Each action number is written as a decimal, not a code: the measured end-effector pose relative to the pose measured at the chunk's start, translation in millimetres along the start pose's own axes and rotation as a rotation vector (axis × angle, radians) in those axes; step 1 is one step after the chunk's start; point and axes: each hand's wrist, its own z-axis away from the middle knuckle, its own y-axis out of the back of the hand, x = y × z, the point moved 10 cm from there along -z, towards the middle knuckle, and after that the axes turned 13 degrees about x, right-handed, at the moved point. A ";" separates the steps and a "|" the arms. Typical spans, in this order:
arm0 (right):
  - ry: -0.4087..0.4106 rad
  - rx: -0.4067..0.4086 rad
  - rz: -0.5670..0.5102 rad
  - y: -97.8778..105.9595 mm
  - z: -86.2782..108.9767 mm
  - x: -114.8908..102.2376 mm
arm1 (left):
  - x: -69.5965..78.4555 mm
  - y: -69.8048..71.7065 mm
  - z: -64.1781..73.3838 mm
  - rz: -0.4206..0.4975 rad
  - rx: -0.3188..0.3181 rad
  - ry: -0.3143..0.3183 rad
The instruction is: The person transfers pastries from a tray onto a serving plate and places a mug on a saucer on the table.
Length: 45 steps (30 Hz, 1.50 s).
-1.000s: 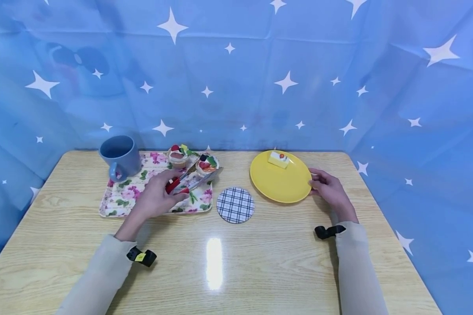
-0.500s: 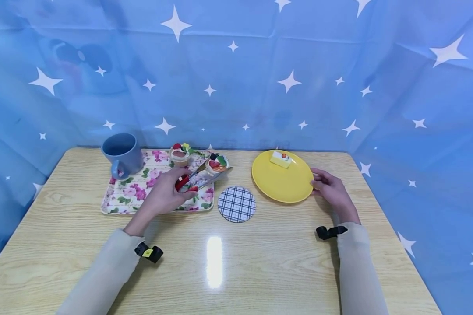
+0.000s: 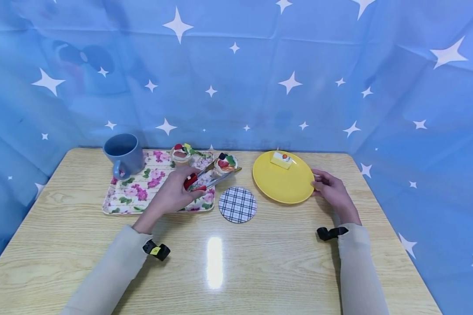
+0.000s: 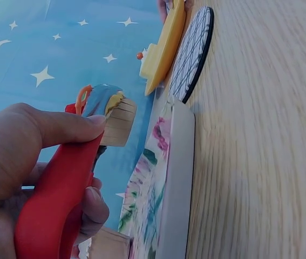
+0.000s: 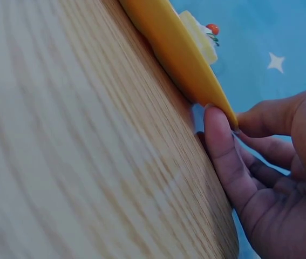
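My left hand (image 3: 175, 191) grips red-handled tongs (image 4: 61, 189), their metal arms reaching away to the right. Between the arms is a small cupcake (image 3: 225, 164) topped with cream and fruit; in the left wrist view it is raised above the tray, its ribbed tan side (image 4: 119, 124) showing. My right hand (image 3: 332, 192) pinches the right rim of a yellow plate (image 3: 280, 186), thumb and fingers on either side of the edge in the right wrist view. A slice of cake (image 3: 281, 160) with a small orange-red topping sits toward the plate's back.
A flowered tray (image 3: 116, 201) lies at the left, a second cupcake (image 3: 181, 156) at its back. The blue mug (image 3: 123, 153) stands at its back left corner. Between tray and plate lies a round checked coaster (image 3: 238, 204). A starry blue curtain (image 3: 248, 100) hangs behind the table.
My left hand has moved to the right, carrying the cupcake in the tongs from over the tray to past its right edge. The right hand stays at the plate's rim.
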 end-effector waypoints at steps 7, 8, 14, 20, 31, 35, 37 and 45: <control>-0.003 0.001 -0.004 0.3 -0.5 0.4 | 7.1 -7.3 -1.5 -0.001 -0.012 0.004; -0.004 0.001 -0.004 0.6 -0.7 0.4 | 8.5 -8.3 -2.0 0.002 -0.013 0.003; -0.005 0.003 -0.004 0.9 -0.9 0.8 | 17.2 -14.9 -5.8 0.037 -0.015 -0.015; -0.005 -0.002 -0.002 0.2 -0.8 0.8 | 22.0 -23.9 -9.3 0.056 -0.028 -0.006; -0.012 0.001 -0.008 0.5 -1.4 1.4 | 29.9 -37.9 -16.4 0.078 -0.045 -0.022; -0.013 -0.007 0.000 -0.2 -1.7 2.1 | 33.8 -42.7 -18.4 0.088 -0.049 -0.023; -0.012 -0.008 0.003 -0.2 -1.8 2.1 | 36.0 -45.0 -19.4 0.092 -0.050 -0.025; -0.003 -0.003 0.023 0.6 -2.5 3.3 | 43.6 -54.5 -22.3 0.096 -0.048 -0.025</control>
